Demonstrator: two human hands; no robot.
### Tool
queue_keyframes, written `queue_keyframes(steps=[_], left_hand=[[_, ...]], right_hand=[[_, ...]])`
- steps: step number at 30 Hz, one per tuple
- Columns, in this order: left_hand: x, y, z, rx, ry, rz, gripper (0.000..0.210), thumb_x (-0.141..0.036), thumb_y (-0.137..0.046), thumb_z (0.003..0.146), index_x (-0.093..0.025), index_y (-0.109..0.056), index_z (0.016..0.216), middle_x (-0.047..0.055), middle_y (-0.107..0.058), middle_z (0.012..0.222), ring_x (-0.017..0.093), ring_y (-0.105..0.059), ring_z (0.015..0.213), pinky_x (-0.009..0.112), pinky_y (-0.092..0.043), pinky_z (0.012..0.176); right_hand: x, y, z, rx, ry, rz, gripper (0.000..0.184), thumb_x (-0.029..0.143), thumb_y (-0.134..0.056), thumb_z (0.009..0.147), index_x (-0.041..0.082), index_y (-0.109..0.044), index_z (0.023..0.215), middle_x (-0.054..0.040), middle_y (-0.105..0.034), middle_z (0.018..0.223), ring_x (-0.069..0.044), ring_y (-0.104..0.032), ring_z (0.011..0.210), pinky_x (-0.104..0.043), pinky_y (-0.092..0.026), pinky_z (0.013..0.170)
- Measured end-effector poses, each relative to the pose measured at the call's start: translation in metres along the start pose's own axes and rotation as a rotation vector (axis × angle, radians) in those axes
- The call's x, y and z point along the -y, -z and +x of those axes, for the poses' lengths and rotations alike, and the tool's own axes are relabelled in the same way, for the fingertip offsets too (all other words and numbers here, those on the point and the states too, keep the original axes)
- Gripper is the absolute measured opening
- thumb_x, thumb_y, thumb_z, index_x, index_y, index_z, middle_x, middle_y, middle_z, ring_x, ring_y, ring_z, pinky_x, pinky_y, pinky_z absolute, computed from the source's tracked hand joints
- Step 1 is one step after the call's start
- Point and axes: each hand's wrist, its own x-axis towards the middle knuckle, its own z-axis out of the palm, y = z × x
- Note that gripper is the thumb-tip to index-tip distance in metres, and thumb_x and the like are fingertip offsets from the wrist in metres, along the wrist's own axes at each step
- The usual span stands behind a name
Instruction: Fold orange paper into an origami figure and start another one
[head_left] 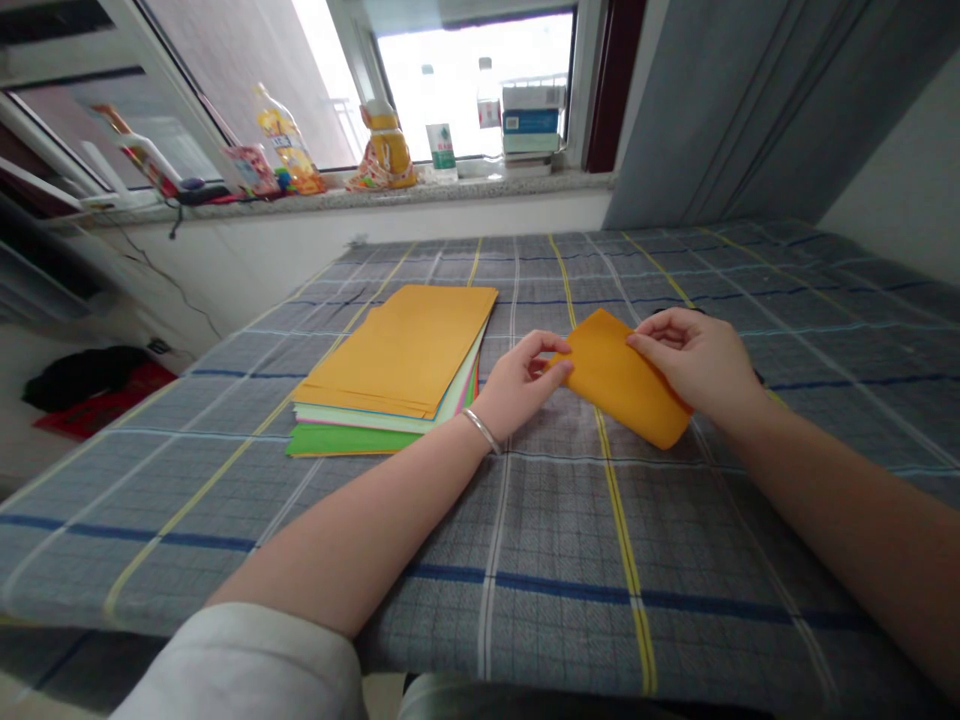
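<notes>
Currently, our left hand [529, 378] and right hand [697, 360] pinch the orange paper [619, 375] by its left corner and upper-right edge, just right of the paper stack [405, 345]. We judge it already folded down; what folding remains, we cannot tell. The stack lies flat on plaid cloth [551, 520]; beyond it, bottles [289, 140] stand.

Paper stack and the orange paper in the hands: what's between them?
In the head view, the left hand and the silver bracelet on its wrist lie between the paper stack and the orange paper, checked cloth showing beyond.
</notes>
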Motion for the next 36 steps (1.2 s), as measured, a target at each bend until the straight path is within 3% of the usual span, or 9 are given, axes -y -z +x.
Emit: queue_keyframes(steps=[3,9,12,19,23,28,31,36], left_hand=[[0.0,-0.001,0.0,-0.067,0.02,-0.068,0.025,-0.021,-0.067,0.082,-0.02,-0.049,0.1,0.002,-0.064,0.106,0.009,-0.065,0.08,0.023,-0.053,0.073],[-0.003,0.001,-0.001,0.032,0.058,0.053,0.014,-0.027,-0.062,0.087,-0.015,-0.066,0.094,0.004,-0.071,0.092,0.013,-0.065,0.085,0.028,-0.051,0.082],[-0.005,0.002,0.0,-0.039,0.107,0.092,0.015,-0.03,-0.067,0.084,-0.015,-0.068,0.085,0.004,-0.072,0.086,0.013,-0.064,0.08,0.027,-0.05,0.076],[-0.006,0.003,0.002,-0.124,0.214,0.127,0.016,-0.03,-0.075,0.076,-0.015,-0.068,0.074,0.002,-0.07,0.075,0.013,-0.062,0.07,0.026,-0.047,0.069],[-0.001,0.003,0.004,-0.148,0.247,0.054,0.019,-0.024,-0.076,0.074,-0.015,-0.06,0.07,0.001,-0.068,0.071,0.011,-0.063,0.067,0.025,-0.047,0.066],[-0.007,0.003,0.002,-0.108,0.166,-0.022,0.025,-0.015,-0.071,0.075,-0.018,-0.053,0.092,-0.002,-0.068,0.075,0.01,-0.064,0.068,0.022,-0.047,0.065],[-0.019,-0.002,-0.002,-0.039,0.052,-0.02,0.028,-0.022,-0.067,0.082,-0.021,-0.056,0.108,0.0,-0.07,0.086,0.012,-0.065,0.074,0.024,-0.049,0.068],[-0.027,-0.011,-0.006,-0.17,-0.029,0.103,0.006,-0.026,-0.062,0.085,-0.02,-0.064,0.087,-0.002,-0.067,0.076,0.012,-0.061,0.071,0.023,-0.046,0.066]], right_hand=[[0.001,0.004,0.002,-0.04,-0.013,0.031,0.019,0.044,-0.072,0.071,0.027,-0.063,0.07,-0.0039,-0.072,0.07,-0.022,-0.067,0.062,-0.036,-0.055,0.053],[0.004,0.011,0.003,-0.066,-0.045,-0.012,0.016,0.04,-0.071,0.072,0.025,-0.066,0.072,-0.0053,-0.072,0.073,-0.025,-0.069,0.066,-0.04,-0.056,0.062],[0.004,0.013,0.002,-0.081,-0.023,-0.023,0.015,0.039,-0.071,0.073,0.025,-0.066,0.073,-0.0049,-0.072,0.072,-0.025,-0.069,0.067,-0.04,-0.056,0.063],[0.0,0.015,0.001,-0.085,0.039,-0.096,0.015,0.041,-0.07,0.076,0.026,-0.07,0.076,-0.0033,-0.072,0.073,-0.024,-0.068,0.066,-0.039,-0.055,0.063],[-0.001,0.015,0.001,-0.097,0.034,-0.113,0.016,0.041,-0.07,0.075,0.025,-0.071,0.076,-0.0027,-0.072,0.073,-0.023,-0.067,0.066,-0.038,-0.054,0.064],[0.004,0.016,-0.001,-0.047,0.022,-0.112,0.016,0.042,-0.071,0.075,0.026,-0.071,0.075,-0.0027,-0.071,0.068,-0.022,-0.065,0.061,-0.036,-0.052,0.058],[0.012,0.014,-0.007,0.043,0.039,-0.136,0.016,0.041,-0.07,0.075,0.026,-0.072,0.076,-0.002,-0.071,0.068,-0.022,-0.065,0.06,-0.036,-0.052,0.058],[0.023,0.007,-0.019,0.067,0.192,-0.243,0.01,0.037,-0.068,0.079,0.03,-0.074,0.079,-0.0004,-0.073,0.077,-0.023,-0.068,0.071,-0.04,-0.055,0.071]])
